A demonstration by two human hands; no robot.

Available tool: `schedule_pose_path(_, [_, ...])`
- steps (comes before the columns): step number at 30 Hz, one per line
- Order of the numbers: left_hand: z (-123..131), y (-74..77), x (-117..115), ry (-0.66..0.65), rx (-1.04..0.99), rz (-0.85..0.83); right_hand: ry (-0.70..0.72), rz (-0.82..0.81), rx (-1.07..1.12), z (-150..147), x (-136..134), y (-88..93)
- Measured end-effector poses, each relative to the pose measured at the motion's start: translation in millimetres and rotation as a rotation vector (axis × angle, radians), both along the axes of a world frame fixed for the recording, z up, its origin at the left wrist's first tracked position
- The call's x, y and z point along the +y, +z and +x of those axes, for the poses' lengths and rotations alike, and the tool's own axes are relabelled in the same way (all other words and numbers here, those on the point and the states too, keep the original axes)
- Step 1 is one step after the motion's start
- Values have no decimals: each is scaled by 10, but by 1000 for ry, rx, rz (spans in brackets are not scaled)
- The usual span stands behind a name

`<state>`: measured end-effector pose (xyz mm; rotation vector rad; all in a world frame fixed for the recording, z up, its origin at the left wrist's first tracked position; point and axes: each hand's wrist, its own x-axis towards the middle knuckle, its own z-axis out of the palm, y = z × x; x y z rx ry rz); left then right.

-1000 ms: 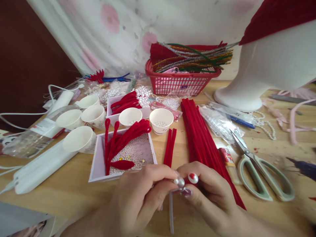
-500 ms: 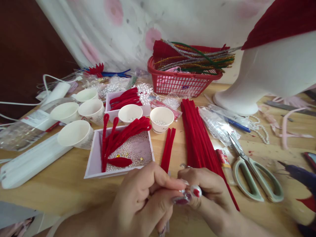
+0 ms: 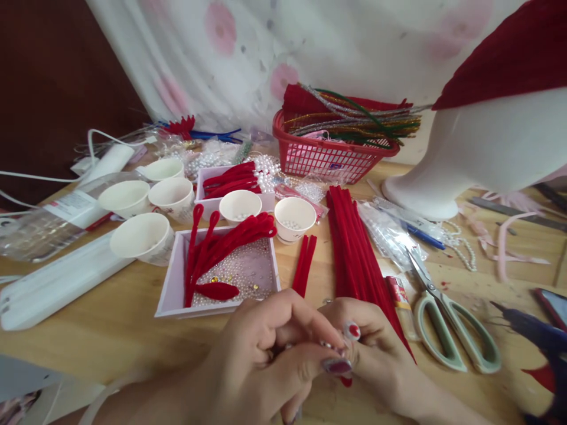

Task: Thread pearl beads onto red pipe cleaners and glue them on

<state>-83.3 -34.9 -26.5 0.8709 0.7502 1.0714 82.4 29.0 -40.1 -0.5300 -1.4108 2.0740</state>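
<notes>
My left hand (image 3: 270,360) and my right hand (image 3: 376,348) meet at the near edge of the wooden table (image 3: 110,330), fingertips pinched together around a small piece I cannot make out. Only a glint of silver shows between the fingers. A bit of red pipe cleaner pokes out below my right fingers. Just beyond my hands lie a folded red pipe cleaner (image 3: 305,264) and a long bundle of red pipe cleaners (image 3: 354,248). A shallow white tray (image 3: 170,289) with tiny pearls and looped red pipe cleaners sits to the left of them.
Several white paper cups (image 3: 142,236) stand at the left and middle. A red basket (image 3: 328,156) of pipe cleaners stands at the back, a white mannequin base (image 3: 425,189) at the right. Scissors (image 3: 447,319), a glue tube (image 3: 401,298) and a dark glue gun (image 3: 535,330) lie to the right.
My hands have drawn closer together and the fingers have curled over the pearl-tipped piece, which showed between them a second ago. The view has shifted slightly.
</notes>
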Motion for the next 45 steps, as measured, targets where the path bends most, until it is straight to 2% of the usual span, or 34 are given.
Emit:
schedule_pose_path(7, [-85, 46, 0, -65, 9, 189, 88, -72, -119, 4, 31, 75])
schedule_pose_path(12, [-21, 58, 0, -43, -94, -4, 57, -27, -127, 7, 37, 71])
schedule_pose_path(15, [5, 39, 2, -9, -69, 14, 89, -15, -88, 16, 43, 67])
schedule_pose_path(18, [-34, 31, 12, -33, -30, 15, 111, -5, -106, 15, 43, 94])
schedule_pose_path(24, [-154, 86, 55, -89, 167, 272, 159, 2, -127, -45, 26, 185])
schedule_pose_path(28, [-110, 59, 28, -114, -15, 27, 173, -2, -85, -36, 42, 172])
schedule_pose_path(30, [-83, 36, 11, -119, -30, -43, 148, 8, -80, -11, 53, 143])
schedule_pose_path(33, [-74, 30, -2, -76, -26, -25, 123, 6, -100, 38, 58, 92])
schedule_pose_path(36, [-88, 43, -4, -26, -41, 15, 173, -60, -74, 82, 47, 57])
schedule_pose_path(45, [-39, -3, 17, -80, -69, 85, 157, -109, -134, 69, 31, 78])
